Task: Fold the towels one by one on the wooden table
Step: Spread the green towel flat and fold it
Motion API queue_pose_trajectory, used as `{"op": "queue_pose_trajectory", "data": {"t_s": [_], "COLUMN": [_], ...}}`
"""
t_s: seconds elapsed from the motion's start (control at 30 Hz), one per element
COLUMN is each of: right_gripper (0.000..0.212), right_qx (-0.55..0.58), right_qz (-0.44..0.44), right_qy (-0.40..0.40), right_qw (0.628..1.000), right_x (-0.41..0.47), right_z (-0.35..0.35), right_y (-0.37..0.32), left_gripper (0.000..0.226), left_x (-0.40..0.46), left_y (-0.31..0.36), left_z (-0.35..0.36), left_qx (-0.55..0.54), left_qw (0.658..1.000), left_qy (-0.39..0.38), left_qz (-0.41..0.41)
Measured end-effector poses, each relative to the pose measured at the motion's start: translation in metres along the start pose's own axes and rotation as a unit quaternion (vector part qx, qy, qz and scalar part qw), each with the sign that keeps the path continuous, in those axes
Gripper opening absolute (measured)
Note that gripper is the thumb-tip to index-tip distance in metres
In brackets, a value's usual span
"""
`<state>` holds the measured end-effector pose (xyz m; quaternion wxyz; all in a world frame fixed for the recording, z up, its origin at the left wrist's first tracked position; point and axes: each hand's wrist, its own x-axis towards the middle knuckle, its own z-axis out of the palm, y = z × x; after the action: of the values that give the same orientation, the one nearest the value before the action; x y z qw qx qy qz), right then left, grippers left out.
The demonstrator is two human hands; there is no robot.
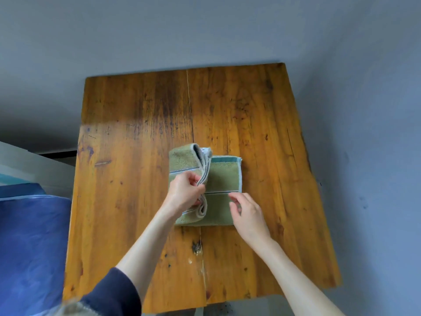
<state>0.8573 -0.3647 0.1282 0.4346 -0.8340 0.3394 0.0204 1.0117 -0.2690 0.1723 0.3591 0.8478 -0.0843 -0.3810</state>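
- While lying mid-table on the wooden table [136,133], the green towel [224,181] runs lengthwise away from the viewer.
- Left hand [184,190] pinches its raised folded edge.
- Right hand [247,213] hovers relaxed, holding nothing, over the towel's near right part.

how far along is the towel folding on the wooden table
Done: the green towel already lies several layers thick on the wooden table. In hand: the left hand pinches its raised flap; the right hand hovers open. Left: laying that flap flat. No other towels visible.
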Motion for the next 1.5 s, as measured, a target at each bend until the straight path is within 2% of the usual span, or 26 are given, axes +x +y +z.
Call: {"op": "queue_pose_trajectory", "data": {"t_s": [0.2,0.33,0.53,0.6,0.7,0.77,0.87,0.93,1.0,1.1,1.17,1.3,1.4,1.5], "right_gripper": [0.033,0.031,0.034,0.034,0.030,0.025,0.018,0.019,0.019,0.011,0.008,0.005,0.011,0.009], "right_qx": [0.067,0.143,0.243,0.244,0.237,0.221,0.173,0.115,0.027,-0.048,-0.048,-0.027,-0.024,0.003], "right_qz": [0.056,0.081,0.137,0.141,0.134,0.122,0.113,0.109,0.092,0.055,0.031,0.015,0.032,0.073], "right_qy": [-0.053,-0.056,-0.061,-0.056,-0.044,-0.024,0.001,0.009,0.002,0.013,0.023,0.042,0.038,0.016], "right_qw": [0.995,0.985,0.958,0.958,0.961,0.967,0.978,0.987,0.995,0.997,0.998,0.999,0.998,0.997], "right_x": [0.013,0.015,0.023,0.025,0.028,0.030,0.035,0.042,0.049,0.051,0.047,0.046,0.050,0.055], "right_z": [-0.002,-0.003,-0.007,-0.007,-0.005,-0.005,-0.004,-0.003,-0.001,0.004,0.005,0.002,0.001,-0.001], "right_y": [0.026,0.035,0.045,0.046,0.044,0.039,0.028,0.020,0.015,0.013,0.014,0.018,0.020,0.024], "left_gripper": [0.008,0.009,0.012,0.012,0.010,0.015,0.026,0.028,0.031,0.044,0.051,0.051,0.053,0.055], "left_x": [0.012,0.005,0.002,0.003,-0.004,-0.010,-0.011,-0.006,-0.001,0.002,0.003,0.008,0.013,0.018], "left_y": [0.004,0.009,0.003,-0.002,-0.008,-0.013,-0.029,-0.043,-0.056,-0.071,-0.075,-0.079,-0.081,-0.084], "left_z": [0.048,0.062,0.094,0.095,0.093,0.089,0.073,0.062,0.055,0.055,0.059,0.070,0.077,0.080], "left_qx": [0.054,0.056,0.085,0.072,-0.016,-0.028,0.083,0.185,0.252,0.304,0.337,0.385,0.430,0.455], "left_qw": [0.998,0.996,0.995,0.995,0.996,0.988,0.950,0.921,0.909,0.908,0.897,0.877,0.858,0.848], "left_qy": [0.025,0.062,0.024,0.022,-0.002,0.041,0.176,0.231,0.224,0.165,0.140,0.131,0.132,0.129], "left_qz": [-0.033,0.025,0.050,0.060,0.090,0.149,0.243,0.255,0.244,0.237,0.248,0.256,0.248,0.240]}}
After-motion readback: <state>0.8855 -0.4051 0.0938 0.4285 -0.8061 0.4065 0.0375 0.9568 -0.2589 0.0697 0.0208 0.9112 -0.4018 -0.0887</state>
